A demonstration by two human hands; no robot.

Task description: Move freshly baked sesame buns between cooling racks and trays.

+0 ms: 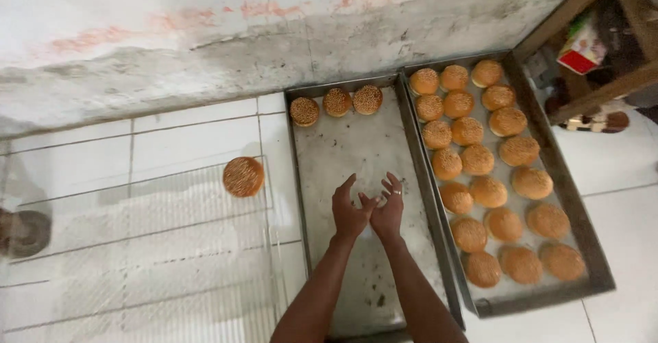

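My left hand and my right hand meet at the heels of the palms, fingers spread, over the middle of a floury metal tray on the floor. I see nothing held between them. A ring sits on a right-hand finger. Three sesame buns line the tray's far edge. A second tray beside it on the right is filled with several golden sesame buns in rows. One lone sesame bun lies on a wire rack to the left.
A stained, peeling wall runs along the far side of both trays. A wooden shelf frame with a red and white packet stands at the upper right. A dark round object lies at the left edge on the white floor tiles.
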